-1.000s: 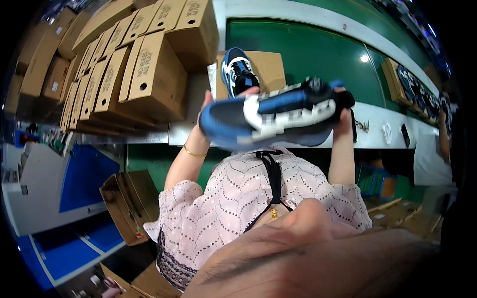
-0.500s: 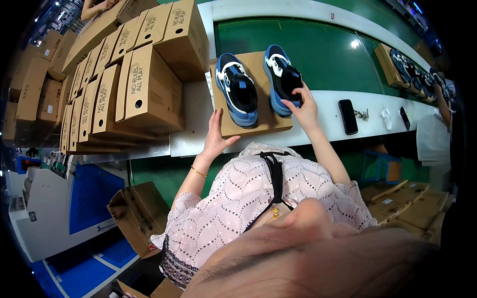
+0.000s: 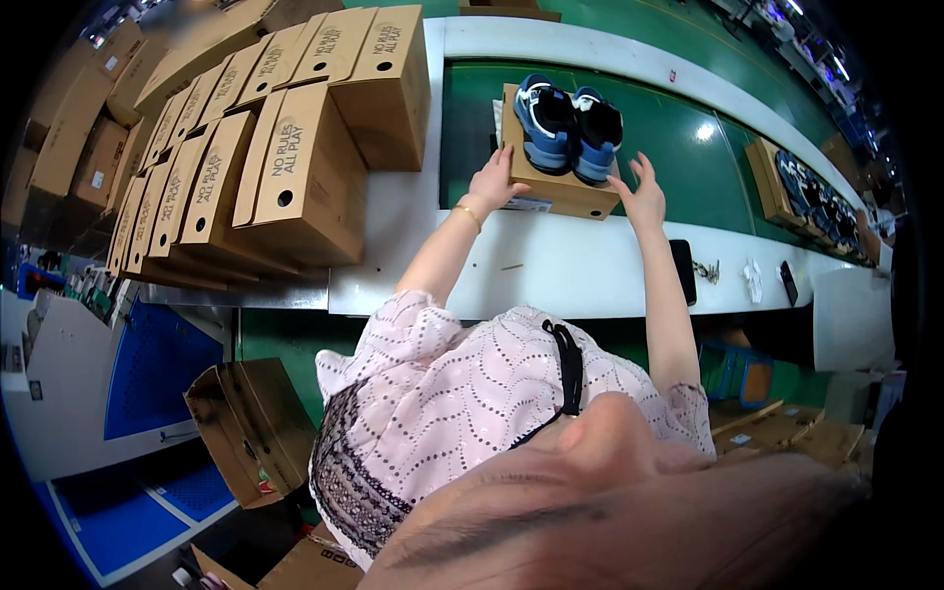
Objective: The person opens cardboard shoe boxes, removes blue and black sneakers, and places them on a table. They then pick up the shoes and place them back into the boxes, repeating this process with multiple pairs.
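A pair of blue and black sneakers (image 3: 568, 126) lies side by side on top of a closed brown shoe box (image 3: 557, 189) on the green conveyor belt (image 3: 688, 128). My left hand (image 3: 495, 184) presses flat against the box's left near corner. My right hand (image 3: 643, 197) hovers at the box's right near corner with fingers spread, touching or almost touching it. Both arms reach forward over the white table edge (image 3: 551, 265).
Stacks of brown shoe boxes (image 3: 285, 147) fill the left side. A dark phone (image 3: 682, 270), keys (image 3: 707, 269) and a crumpled white scrap (image 3: 752, 280) lie on the white ledge at right. Another box with shoes (image 3: 787, 192) sits farther right on the belt. Flattened cartons (image 3: 246, 428) stand below left.
A second ago both hands held a sneaker up close. The pair then lay on the box near the ledge; now the box with the shoes is farther out on the belt.
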### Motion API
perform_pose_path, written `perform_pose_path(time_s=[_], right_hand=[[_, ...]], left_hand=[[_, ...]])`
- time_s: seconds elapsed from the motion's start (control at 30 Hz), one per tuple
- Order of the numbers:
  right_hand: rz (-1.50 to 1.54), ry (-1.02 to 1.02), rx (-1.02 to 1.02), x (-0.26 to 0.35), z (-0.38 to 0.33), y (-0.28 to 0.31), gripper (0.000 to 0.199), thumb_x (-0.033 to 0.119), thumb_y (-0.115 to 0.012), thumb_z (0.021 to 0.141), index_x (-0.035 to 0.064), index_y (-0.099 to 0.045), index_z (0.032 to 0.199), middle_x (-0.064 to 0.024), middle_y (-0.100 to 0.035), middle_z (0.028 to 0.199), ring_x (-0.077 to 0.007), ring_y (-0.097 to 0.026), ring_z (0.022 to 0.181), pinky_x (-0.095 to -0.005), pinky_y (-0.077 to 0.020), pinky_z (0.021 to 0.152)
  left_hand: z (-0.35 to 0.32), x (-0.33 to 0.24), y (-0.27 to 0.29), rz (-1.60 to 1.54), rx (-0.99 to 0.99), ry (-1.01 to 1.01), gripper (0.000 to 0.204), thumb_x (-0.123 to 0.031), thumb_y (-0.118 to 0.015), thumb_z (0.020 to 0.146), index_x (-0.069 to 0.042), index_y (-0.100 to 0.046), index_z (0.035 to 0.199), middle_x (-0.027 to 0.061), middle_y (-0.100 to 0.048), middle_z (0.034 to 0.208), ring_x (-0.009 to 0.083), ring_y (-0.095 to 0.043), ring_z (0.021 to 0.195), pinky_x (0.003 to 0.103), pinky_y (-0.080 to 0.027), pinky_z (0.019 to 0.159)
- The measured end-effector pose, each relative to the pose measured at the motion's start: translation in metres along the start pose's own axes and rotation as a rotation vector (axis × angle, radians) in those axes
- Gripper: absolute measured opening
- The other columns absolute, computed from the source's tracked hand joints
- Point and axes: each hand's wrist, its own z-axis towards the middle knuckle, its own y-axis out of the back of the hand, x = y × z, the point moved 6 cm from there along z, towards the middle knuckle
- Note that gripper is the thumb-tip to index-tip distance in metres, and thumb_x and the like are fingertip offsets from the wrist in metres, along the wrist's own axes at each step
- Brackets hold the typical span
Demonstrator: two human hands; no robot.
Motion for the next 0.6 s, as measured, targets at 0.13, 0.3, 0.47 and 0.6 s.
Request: perform_pose_path(time_s=[0.13,0.3,0.47,0.6], right_hand=[[0.263,0.066,0.151,-0.033,-0.045,-0.003,0.035,0.021,-0.059,0.088,0.0049,-0.052,0.117,-0.0157,-0.063,0.109,-0.0310,-0.060,0.102,-0.0337,-0.0469,0.084],[0.480,-0.301,0.396,-0.102,-0.145,0.000,0.032,0.025,-0.041,0.097,-0.0016,-0.056,0.109,-0.0109,-0.068,0.093,-0.0201,-0.060,0.098,-0.0298,-0.0410,0.090],[0.581,-0.483,0.445,-0.102,-0.184,-0.007,0.038,0.030,-0.035,0.099,0.0004,-0.057,0.107,-0.0068,-0.069,0.091,-0.0142,-0.053,0.100,-0.0300,-0.0320,0.097],[0.674,-0.440,0.510,-0.096,-0.189,-0.033,0.037,0.028,-0.033,0.099,-0.0009,-0.056,0.107,-0.0066,-0.069,0.091,-0.0138,-0.053,0.099,-0.0285,-0.0322,0.096]], left_hand=[[0.010,-0.023,0.034,0.307,-0.182,-0.038,0.086,-0.038,-0.074,0.069,-0.007,-0.029,0.136,0.0205,-0.030,0.141,0.0354,-0.030,0.131,0.048,-0.031,0.101],[-0.019,-0.060,0.189,0.719,-0.809,-0.197,0.063,-0.044,-0.071,0.070,-0.009,-0.049,0.118,0.0183,-0.041,0.131,0.0337,-0.037,0.123,0.049,-0.027,0.103],[-0.015,-0.001,0.257,0.809,-0.717,0.126,0.053,-0.048,-0.065,0.075,-0.006,-0.054,0.104,0.0198,-0.048,0.118,0.0393,-0.035,0.123,0.050,-0.023,0.104],[-0.007,0.006,0.247,0.903,-0.686,0.104,0.048,-0.049,-0.061,0.077,-0.016,-0.055,0.111,0.0124,-0.047,0.124,0.0404,-0.029,0.128,0.061,-0.021,0.100]])
